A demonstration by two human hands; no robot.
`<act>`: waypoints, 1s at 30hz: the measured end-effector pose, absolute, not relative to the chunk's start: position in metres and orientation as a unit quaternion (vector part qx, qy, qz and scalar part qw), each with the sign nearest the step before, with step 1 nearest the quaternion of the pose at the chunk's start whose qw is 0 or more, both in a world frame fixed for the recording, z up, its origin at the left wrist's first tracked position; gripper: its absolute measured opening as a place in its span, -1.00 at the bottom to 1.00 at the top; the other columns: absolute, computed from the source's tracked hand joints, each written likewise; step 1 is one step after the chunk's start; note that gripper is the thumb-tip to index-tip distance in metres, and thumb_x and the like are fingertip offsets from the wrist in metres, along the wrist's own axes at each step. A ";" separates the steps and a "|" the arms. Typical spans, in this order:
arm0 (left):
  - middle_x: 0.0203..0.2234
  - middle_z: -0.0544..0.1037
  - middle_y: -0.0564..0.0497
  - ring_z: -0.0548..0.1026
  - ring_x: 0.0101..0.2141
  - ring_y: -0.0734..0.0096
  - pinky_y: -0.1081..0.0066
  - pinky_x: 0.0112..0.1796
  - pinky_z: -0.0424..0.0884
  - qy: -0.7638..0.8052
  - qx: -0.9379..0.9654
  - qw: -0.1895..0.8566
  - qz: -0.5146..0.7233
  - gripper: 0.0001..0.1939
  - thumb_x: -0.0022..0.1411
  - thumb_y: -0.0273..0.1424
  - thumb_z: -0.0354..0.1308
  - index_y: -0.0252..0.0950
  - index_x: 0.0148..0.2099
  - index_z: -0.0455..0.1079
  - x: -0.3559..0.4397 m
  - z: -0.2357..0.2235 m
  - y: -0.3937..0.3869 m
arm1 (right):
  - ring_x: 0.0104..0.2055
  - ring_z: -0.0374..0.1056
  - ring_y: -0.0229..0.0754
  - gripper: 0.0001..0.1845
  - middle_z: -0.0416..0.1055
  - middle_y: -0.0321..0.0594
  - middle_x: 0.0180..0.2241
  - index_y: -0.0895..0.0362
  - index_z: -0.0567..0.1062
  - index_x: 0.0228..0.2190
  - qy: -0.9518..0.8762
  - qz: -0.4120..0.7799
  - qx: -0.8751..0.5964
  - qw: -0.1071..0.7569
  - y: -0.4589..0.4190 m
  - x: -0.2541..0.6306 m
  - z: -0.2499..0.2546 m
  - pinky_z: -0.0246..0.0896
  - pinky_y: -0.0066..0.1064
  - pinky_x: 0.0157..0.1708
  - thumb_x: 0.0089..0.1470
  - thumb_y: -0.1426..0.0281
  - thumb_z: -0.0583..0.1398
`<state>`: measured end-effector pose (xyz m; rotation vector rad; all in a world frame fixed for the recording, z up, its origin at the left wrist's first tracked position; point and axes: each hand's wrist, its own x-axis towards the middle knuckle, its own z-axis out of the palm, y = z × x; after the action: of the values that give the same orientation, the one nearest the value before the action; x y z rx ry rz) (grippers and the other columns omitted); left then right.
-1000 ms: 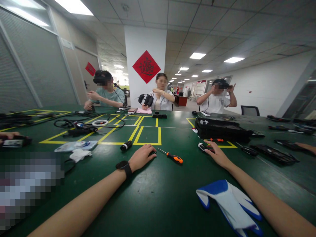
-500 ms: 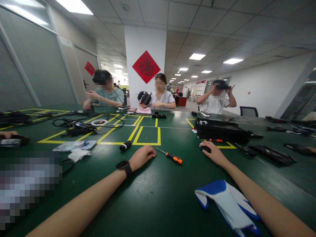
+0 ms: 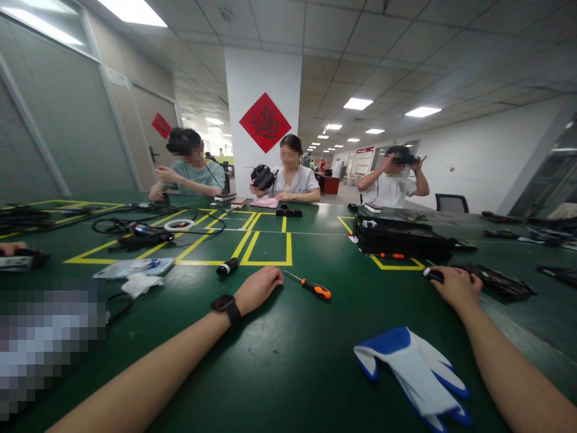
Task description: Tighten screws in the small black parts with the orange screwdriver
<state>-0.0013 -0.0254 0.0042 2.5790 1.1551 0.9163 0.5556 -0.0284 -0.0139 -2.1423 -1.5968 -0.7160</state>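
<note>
My left hand point(image 3: 259, 290) lies on the green table point(image 3: 252, 373), its fingers bent and together, with nothing visible in them. Just beyond its fingertips lies a screwdriver point(image 3: 315, 288) with an orange and black handle, its tip toward the hand. A short black cylinder point(image 3: 227, 267) with a white band lies left of that hand. My right hand point(image 3: 457, 288) is closed on a small black object point(image 3: 434, 275), partly hidden under the fingers; its kind does not show. Near my right forearm lies a white and blue work glove point(image 3: 412, 367).
A black plastic casing point(image 3: 403, 234) stands ahead of my right hand, with an orange-handled tool point(image 3: 392, 256) before it. Black parts point(image 3: 505, 281) lie to the right. Cables point(image 3: 148, 225), a plastic packet point(image 3: 135, 267) and a crumpled tissue point(image 3: 142, 284) are at left. Several people sit opposite.
My right hand has slid to the right with the small black object, and now covers part of the tools there. My left hand has stayed in place.
</note>
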 end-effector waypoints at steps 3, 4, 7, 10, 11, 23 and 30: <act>-0.42 0.42 0.00 0.37 -0.39 0.39 0.42 -0.34 0.27 0.391 0.855 0.103 0.324 -0.84 0.20 -0.39 -0.10 -0.26 -0.31 0.30 0.002 0.008 -0.031 | -0.11 0.13 0.18 -0.69 0.34 0.03 -0.18 0.01 0.46 -0.25 -0.553 -0.270 -0.767 0.183 -0.032 0.553 -0.012 -0.17 0.06 -0.15 -0.15 0.39 0.18; -0.41 0.43 0.00 0.37 -0.39 0.39 0.42 -0.34 0.28 0.389 0.850 0.113 0.336 -0.84 0.20 -0.39 -0.09 -0.26 -0.31 0.31 0.004 0.009 -0.034 | -0.11 0.13 0.18 -0.69 0.34 0.04 -0.19 0.01 0.47 -0.25 -0.547 -0.276 -0.769 0.183 -0.033 0.551 -0.011 -0.17 0.05 -0.16 -0.14 0.39 0.19; -0.43 0.46 0.00 0.41 -0.39 0.40 0.41 -0.33 0.31 0.386 0.820 0.174 0.386 -0.84 0.18 -0.36 -0.04 -0.28 -0.30 0.33 0.013 0.011 -0.042 | -0.13 0.13 0.15 -0.71 0.35 0.06 -0.23 0.02 0.47 -0.25 -0.529 -0.294 -0.774 0.186 -0.033 0.544 -0.011 -0.17 0.03 -0.17 -0.12 0.40 0.18; -0.40 0.49 -0.01 0.45 -0.36 0.42 0.40 -0.28 0.36 0.351 0.794 0.282 0.408 -0.81 0.18 -0.36 -0.03 -0.31 -0.25 0.36 0.021 0.010 -0.047 | -0.15 0.13 0.11 -0.74 0.36 0.04 -0.26 0.05 0.47 -0.28 -0.506 -0.303 -0.784 0.191 -0.033 0.541 -0.013 -0.18 0.01 -0.17 -0.11 0.41 0.17; -0.38 0.50 -0.02 0.46 -0.34 0.42 0.40 -0.26 0.36 0.342 0.785 0.312 0.410 -0.81 0.18 -0.36 -0.02 -0.33 -0.24 0.36 0.024 0.009 -0.048 | -0.15 0.14 0.10 -0.75 0.36 0.02 -0.27 0.06 0.47 -0.28 -0.499 -0.304 -0.788 0.193 -0.033 0.540 -0.013 -0.18 0.00 -0.17 -0.11 0.40 0.18; -0.34 0.52 -0.09 0.49 -0.29 0.37 0.27 -0.16 0.36 0.285 0.681 0.513 0.438 -0.63 0.09 -0.32 0.12 -0.37 -0.07 0.24 0.033 0.008 -0.050 | -0.30 0.27 -0.24 -0.78 0.36 -0.22 -0.32 0.12 0.40 -0.27 -0.839 0.005 -0.439 0.322 -0.068 0.304 0.053 0.15 -0.41 -0.28 0.09 0.28 0.05; -0.38 0.49 -0.02 0.46 -0.31 0.41 0.34 -0.20 0.33 0.279 0.710 0.460 0.455 -0.65 0.14 -0.30 0.06 -0.33 -0.04 0.19 0.035 0.008 -0.054 | -0.41 0.27 -0.32 -0.84 0.35 -0.28 -0.43 0.14 0.44 -0.42 -0.873 0.093 -0.345 0.332 -0.062 0.216 0.038 0.14 -0.49 -0.39 0.01 0.30 0.16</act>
<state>0.0353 -0.0544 0.0084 1.7473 0.6859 1.1208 0.2162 -0.0622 0.0385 -0.9009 -2.2801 0.2433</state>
